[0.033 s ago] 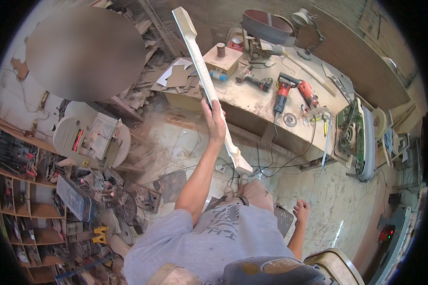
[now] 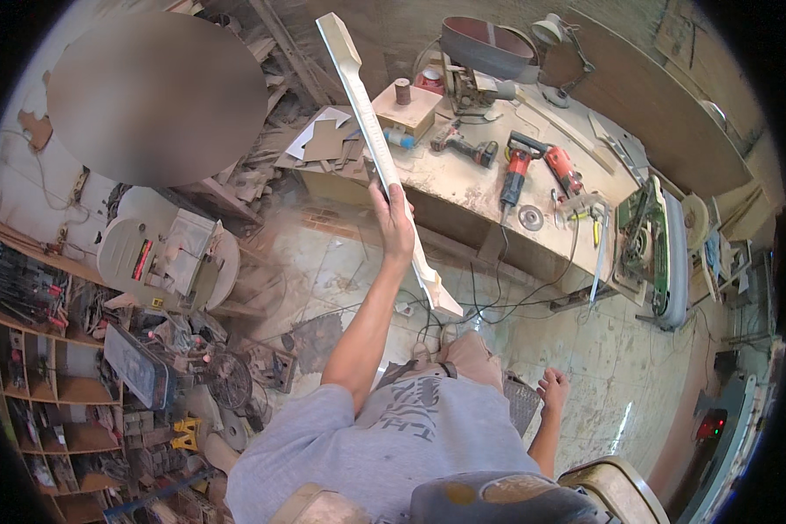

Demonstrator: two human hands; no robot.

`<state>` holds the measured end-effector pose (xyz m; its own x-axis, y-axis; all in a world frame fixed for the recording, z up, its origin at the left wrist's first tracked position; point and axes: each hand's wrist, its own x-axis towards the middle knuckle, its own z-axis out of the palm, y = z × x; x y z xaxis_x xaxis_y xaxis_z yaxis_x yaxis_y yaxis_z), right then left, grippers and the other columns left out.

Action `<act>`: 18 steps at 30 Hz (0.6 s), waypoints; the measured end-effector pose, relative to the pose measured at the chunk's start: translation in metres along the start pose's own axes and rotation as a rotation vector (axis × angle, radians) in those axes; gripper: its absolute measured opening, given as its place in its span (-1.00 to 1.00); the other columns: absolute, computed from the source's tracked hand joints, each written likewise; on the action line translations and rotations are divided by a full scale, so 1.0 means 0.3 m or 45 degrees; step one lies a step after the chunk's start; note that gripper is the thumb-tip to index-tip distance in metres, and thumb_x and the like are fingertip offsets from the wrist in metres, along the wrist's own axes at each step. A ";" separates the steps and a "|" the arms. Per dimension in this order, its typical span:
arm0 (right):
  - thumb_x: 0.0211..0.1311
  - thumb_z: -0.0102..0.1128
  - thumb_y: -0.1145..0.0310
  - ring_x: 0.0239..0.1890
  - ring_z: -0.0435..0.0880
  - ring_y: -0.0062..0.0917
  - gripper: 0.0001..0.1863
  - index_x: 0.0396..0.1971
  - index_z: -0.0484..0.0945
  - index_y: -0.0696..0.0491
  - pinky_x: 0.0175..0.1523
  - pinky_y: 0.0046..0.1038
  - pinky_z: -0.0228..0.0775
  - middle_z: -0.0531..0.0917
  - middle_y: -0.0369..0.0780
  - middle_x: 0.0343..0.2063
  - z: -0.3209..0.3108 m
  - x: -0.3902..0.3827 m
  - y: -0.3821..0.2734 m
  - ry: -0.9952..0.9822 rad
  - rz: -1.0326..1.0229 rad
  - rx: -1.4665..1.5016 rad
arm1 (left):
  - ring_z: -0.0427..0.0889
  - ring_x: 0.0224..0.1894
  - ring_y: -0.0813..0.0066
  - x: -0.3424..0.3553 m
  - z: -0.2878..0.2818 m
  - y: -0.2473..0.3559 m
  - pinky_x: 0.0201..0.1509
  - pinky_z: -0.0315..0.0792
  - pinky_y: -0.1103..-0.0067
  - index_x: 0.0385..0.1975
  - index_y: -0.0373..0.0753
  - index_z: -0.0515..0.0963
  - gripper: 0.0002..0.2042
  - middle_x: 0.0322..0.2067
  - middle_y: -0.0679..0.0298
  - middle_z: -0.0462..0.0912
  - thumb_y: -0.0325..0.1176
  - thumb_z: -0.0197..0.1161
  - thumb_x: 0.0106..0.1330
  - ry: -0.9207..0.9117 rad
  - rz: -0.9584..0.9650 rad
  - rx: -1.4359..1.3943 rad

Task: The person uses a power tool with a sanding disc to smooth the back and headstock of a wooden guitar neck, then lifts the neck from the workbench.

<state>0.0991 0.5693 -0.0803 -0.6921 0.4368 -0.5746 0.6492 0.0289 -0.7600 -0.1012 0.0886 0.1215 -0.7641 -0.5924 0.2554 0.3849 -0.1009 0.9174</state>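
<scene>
In my left hand [image 2: 393,223] is a long pale wooden guitar neck [image 2: 374,140]. My fingers wrap around its lower middle part. It slants from the upper left, where its broad headstock points away from me, down to a wider heel close to my body. The neck is raised in front of the workbench and overlaps its near left edge in the view. My right hand [image 2: 553,389] hangs low beside me on the right, its fingers loosely curled in. I see nothing in it, and it touches nothing.
On the workbench [image 2: 463,188] lie a cordless drill [image 2: 465,145], a red-black angle grinder [image 2: 516,177] and a grinding disc [image 2: 530,217]. Behind stands a belt sander [image 2: 489,45]; a green machine [image 2: 644,231] is at right. Shelves [image 2: 79,393] line the left. Cables [image 2: 498,306] cross the floor.
The bench and its tools appear shifted very slightly left in the view. My hands and the guitar neck keep the same places.
</scene>
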 end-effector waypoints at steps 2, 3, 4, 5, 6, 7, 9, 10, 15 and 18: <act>0.37 0.37 0.14 -0.27 0.68 -0.51 -0.60 0.07 0.59 0.03 -0.19 -0.41 0.58 0.69 -0.28 -0.14 -0.008 -0.029 0.046 -0.022 0.010 0.029 | 0.41 -0.34 0.63 -0.024 0.003 0.000 -0.30 0.37 0.62 0.26 -0.19 0.29 -0.62 -0.26 0.35 0.38 -0.04 -0.05 0.71 -0.011 -0.045 -0.030; 0.37 0.37 0.13 -0.26 0.68 -0.50 -0.60 0.07 0.59 0.03 -0.19 -0.40 0.59 0.69 -0.27 -0.14 -0.009 -0.040 0.058 0.003 0.026 0.012 | 0.41 -0.35 0.63 -0.032 0.003 0.004 -0.31 0.37 0.62 0.25 -0.20 0.30 -0.62 -0.27 0.36 0.39 -0.04 -0.04 0.71 -0.017 -0.040 -0.040; 0.37 0.37 0.13 -0.26 0.69 -0.49 -0.60 0.07 0.59 0.03 -0.18 -0.40 0.59 0.69 -0.27 -0.14 -0.011 -0.049 0.066 -0.055 0.029 0.022 | 0.41 -0.36 0.64 -0.040 0.002 0.009 -0.32 0.37 0.63 0.24 -0.20 0.30 -0.62 -0.28 0.36 0.39 -0.04 -0.04 0.71 -0.018 -0.047 -0.049; 0.37 0.37 0.13 -0.26 0.69 -0.49 -0.60 0.06 0.59 0.04 -0.18 -0.40 0.60 0.69 -0.27 -0.14 -0.013 -0.053 0.070 -0.080 0.045 0.009 | 0.42 -0.37 0.64 -0.048 -0.001 0.017 -0.33 0.37 0.63 0.23 -0.20 0.30 -0.63 -0.30 0.36 0.40 -0.04 -0.03 0.71 -0.009 -0.076 -0.055; 0.37 0.37 0.12 -0.26 0.70 -0.49 -0.60 0.06 0.59 0.04 -0.18 -0.40 0.60 0.69 -0.27 -0.14 -0.022 -0.058 0.073 -0.096 0.086 -0.029 | 0.43 -0.39 0.64 -0.047 -0.006 0.026 -0.35 0.38 0.63 0.20 -0.20 0.31 -0.64 -0.31 0.36 0.41 -0.04 -0.03 0.71 -0.012 -0.045 -0.067; 0.37 0.36 0.12 -0.26 0.70 -0.49 -0.60 0.05 0.59 0.04 -0.18 -0.41 0.60 0.68 -0.27 -0.15 -0.033 -0.056 0.076 -0.172 0.061 -0.006 | 0.44 -0.41 0.64 -0.036 -0.013 0.035 -0.38 0.38 0.64 0.17 -0.21 0.32 -0.65 -0.33 0.36 0.42 -0.04 -0.02 0.70 -0.003 -0.044 -0.084; 0.38 0.36 0.11 -0.27 0.70 -0.50 -0.62 0.03 0.60 0.03 -0.19 -0.42 0.59 0.68 -0.28 -0.16 -0.078 -0.054 0.090 -0.230 0.062 -0.067 | 0.50 -0.46 0.62 -0.029 -0.040 0.049 -0.43 0.44 0.62 0.10 -0.22 0.33 -0.66 -0.36 0.33 0.48 -0.04 0.00 0.69 -0.014 -0.080 -0.104; 0.37 0.36 0.11 -0.29 0.70 -0.51 -0.62 0.02 0.60 0.02 -0.20 -0.42 0.58 0.68 -0.29 -0.18 -0.106 -0.052 0.104 -0.231 0.064 -0.125 | 0.55 -0.49 0.60 -0.016 -0.068 0.058 -0.46 0.48 0.60 0.05 -0.23 0.33 -0.66 -0.38 0.30 0.53 -0.03 0.00 0.69 -0.034 -0.124 -0.108; 0.32 0.36 0.20 -0.39 0.69 -0.51 -0.68 -0.03 0.63 0.04 -0.32 -0.41 0.54 0.67 -0.31 -0.40 -0.275 -0.084 0.235 -0.115 0.269 -0.387 | 0.72 -0.45 0.47 -0.003 -0.267 0.112 -0.36 0.68 0.51 -0.04 -0.37 0.44 -0.76 -0.33 0.11 0.74 -0.29 0.22 0.59 -0.086 -0.083 0.153; 0.29 0.36 0.21 -0.40 0.70 -0.47 -0.69 -0.05 0.63 0.04 -0.36 -0.36 0.54 0.68 -0.27 -0.40 -0.342 -0.108 0.305 -0.174 0.448 -0.700 | 0.76 -0.40 0.45 -0.035 -0.403 0.147 -0.32 0.70 0.52 -0.04 -0.43 0.49 -0.73 -0.25 0.08 0.79 -0.33 0.31 0.52 -0.020 -0.186 0.250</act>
<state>0.2132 0.6501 -0.1000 -0.4199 0.3869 -0.8210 0.8849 0.3754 -0.2757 -0.0136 -0.0064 0.1224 -0.8129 -0.5702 0.1187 0.1625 -0.0263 0.9864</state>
